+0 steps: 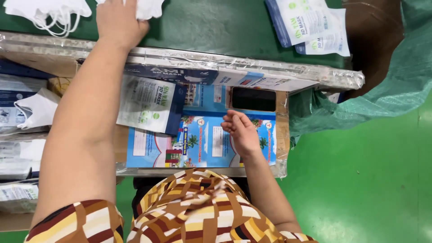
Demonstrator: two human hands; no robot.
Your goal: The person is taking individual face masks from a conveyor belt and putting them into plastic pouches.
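Observation:
My left hand [118,20] reaches far forward over the taped edge of a cardboard tray [243,67] and is closed on a white face mask [150,6] lying on the green surface. A loose pile of white masks [47,13] lies to its left. My right hand [240,130] hovers low over a blue printed booklet [198,144] inside the tray, fingers loosely curled and holding nothing. A white and blue mask packet [150,104] rests in the tray between my two arms.
A dark phone [253,99] lies in the tray beyond my right hand. Two more mask packets [310,24] lie on the green surface at the top right. Stacked packets [18,117] fill the left side. A green plastic sheet [396,85] hangs at right.

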